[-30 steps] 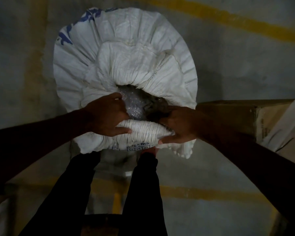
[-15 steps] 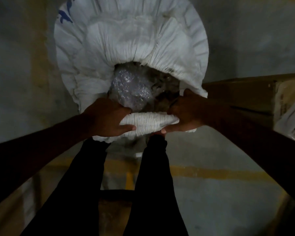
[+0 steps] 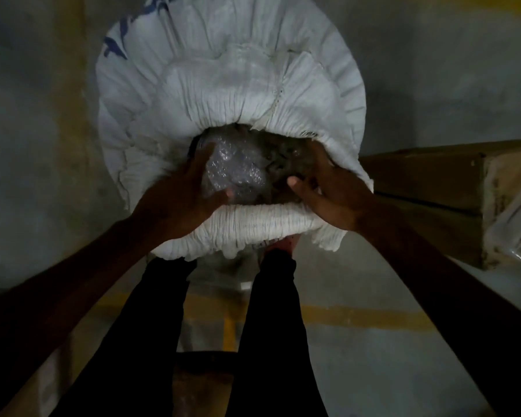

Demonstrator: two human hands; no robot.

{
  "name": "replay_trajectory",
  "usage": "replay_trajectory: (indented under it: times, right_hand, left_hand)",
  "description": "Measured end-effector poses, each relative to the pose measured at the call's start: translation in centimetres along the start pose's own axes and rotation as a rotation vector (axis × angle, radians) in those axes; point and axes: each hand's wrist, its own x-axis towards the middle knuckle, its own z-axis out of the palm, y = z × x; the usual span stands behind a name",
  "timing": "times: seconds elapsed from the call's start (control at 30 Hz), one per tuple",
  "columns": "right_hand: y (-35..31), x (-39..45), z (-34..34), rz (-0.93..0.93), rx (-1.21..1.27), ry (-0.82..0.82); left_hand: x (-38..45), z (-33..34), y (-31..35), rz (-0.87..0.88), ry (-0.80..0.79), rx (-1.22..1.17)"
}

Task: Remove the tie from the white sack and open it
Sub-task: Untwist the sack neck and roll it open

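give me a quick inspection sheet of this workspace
surface: grey concrete floor with yellow lines
job's things: white sack stands upright, mouth open, rim rolled down; shiny clear plastic shows inside; no tie seen
clutter: cardboard box right of the sack
grippers: left hand and right hand sit at the rim, fingers spread into the mouth, gripping nothing clearly
cables: nothing seen
surroundings: dim light; person's dark-trousered legs below the sack

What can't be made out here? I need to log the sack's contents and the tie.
Head view:
- Tie: not visible anywhere.
- Contents: only crinkled clear plastic shows; the rest is dark and partly covered by both hands.
- Blue print on the white sack: creased, cut off by the top edge, unreadable.
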Motion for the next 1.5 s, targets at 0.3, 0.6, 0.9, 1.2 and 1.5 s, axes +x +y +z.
replay_trajectory:
  times: [0.3,0.6,0.9,1.2,1.5]
  right_hand:
    - [0.9,1.9,-1.8,-0.058,-0.129,0.271]
    - [-0.6,3.1,-2.4,-0.099,-0.03,0.302]
    - [-2.3,4.8,-1.8,-0.023,0.74,0.419]
    - [-6.0,10.2,-3.3,-0.042,0.425,0.896]
    - [-2.7,11.8,-7.1,-0.359,-0.283,0.8]
  left_hand:
    - [2.7,-3.8,-0.3,0.025,0.411,0.054]
    - [4.6,-2.1,2.0,0.179,0.234,0.216]
    - [9.0,-4.1,2.8,0.32,0.397,-0.015]
    - [11.1,-7.4,4.4,0.43,0.646,0.009]
    - [13.6,-11.9,2.6,0.578,0.693,0.343]
